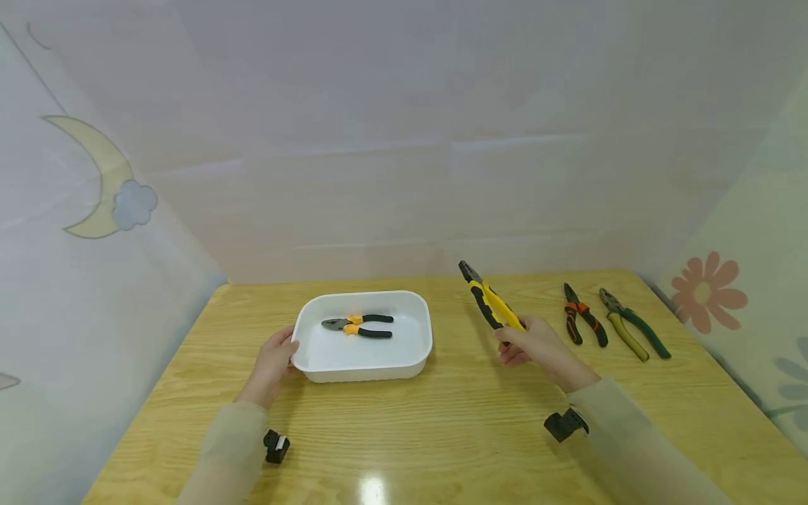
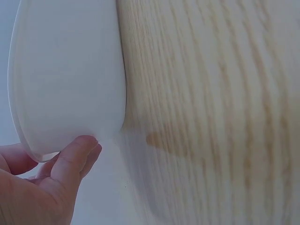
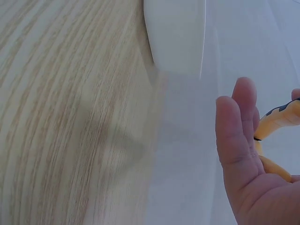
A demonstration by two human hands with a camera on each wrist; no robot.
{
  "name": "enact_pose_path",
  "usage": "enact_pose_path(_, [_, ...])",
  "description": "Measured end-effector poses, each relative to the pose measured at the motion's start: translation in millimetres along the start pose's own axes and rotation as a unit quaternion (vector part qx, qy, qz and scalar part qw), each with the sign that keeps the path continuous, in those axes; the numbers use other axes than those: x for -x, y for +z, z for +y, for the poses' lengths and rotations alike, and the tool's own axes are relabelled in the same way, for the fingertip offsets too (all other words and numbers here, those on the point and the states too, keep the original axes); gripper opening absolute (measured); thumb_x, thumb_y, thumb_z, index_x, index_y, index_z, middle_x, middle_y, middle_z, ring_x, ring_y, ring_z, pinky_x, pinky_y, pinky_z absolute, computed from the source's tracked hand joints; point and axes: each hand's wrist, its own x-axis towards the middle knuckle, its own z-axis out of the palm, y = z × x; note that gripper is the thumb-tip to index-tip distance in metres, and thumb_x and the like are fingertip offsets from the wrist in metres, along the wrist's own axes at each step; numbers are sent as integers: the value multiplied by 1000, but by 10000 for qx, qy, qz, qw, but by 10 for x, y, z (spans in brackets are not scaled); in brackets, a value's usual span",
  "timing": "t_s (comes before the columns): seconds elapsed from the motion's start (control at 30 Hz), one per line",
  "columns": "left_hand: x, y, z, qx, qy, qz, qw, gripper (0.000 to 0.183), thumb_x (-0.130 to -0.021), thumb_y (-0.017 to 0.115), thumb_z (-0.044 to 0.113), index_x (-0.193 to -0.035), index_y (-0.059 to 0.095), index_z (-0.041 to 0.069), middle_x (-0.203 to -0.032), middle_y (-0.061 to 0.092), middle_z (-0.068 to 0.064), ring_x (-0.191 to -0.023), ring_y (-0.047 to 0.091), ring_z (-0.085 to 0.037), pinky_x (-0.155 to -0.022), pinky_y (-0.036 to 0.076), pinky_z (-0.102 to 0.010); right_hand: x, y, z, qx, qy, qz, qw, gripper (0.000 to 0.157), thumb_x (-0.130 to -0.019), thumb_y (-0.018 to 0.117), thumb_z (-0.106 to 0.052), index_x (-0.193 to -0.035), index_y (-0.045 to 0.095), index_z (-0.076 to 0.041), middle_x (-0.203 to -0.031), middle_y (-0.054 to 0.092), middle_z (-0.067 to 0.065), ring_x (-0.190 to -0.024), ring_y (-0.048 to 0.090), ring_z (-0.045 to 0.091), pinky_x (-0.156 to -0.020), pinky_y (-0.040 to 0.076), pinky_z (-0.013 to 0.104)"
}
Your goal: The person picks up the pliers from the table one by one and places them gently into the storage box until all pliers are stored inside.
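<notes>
My left hand (image 1: 273, 361) grips the left end of a white plastic tray (image 1: 404, 365), thumb at the rim and fingers against the outer wall, as the left wrist view also shows. Inside the tray lies a pair of pliers (image 1: 360, 326) with black and orange handles, jaws pointing left. To the right of the tray, my right hand (image 1: 533, 347) holds yellow-and-black pliers (image 1: 489, 298) by the handles, raised above the table with the jaws tilted up and left. Their yellow handles (image 3: 276, 117) show partly behind the fingers in the right wrist view.
On the right of the wooden table (image 1: 379, 435) lie pliers with orange-and-black handles (image 1: 583, 319) and, beside them, pliers with green-and-yellow handles (image 1: 634, 326). A pale fabric backdrop (image 1: 404, 196) rises along the table's back edge and both sides.
</notes>
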Motion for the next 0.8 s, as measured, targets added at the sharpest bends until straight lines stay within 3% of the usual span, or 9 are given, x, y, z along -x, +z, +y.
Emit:
enact_pose_path(0.53, [9,-26,12,-66,-68,8,10000,49,-106,33,8,-152,22,-3,-156,24,-21,-128,41,-36,-90,47,-38,49,54,-44,-114,-36,-159,9998,45,-94,60,-16,-121,42,15,-79,62,13,-65,67,20,-66,57,38])
enact_pose_path(0.8, [3,-11,28,-4,-68,-95,9999,49,-106,33,8,-152,20,-3,-157,23,-20,-131,39,-36,-96,44,-41,68,54,-43,-52,-87,-234,9997,46,-93,60,-14,-121,41,16,-78,61,13,-65,66,21,-66,57,39])
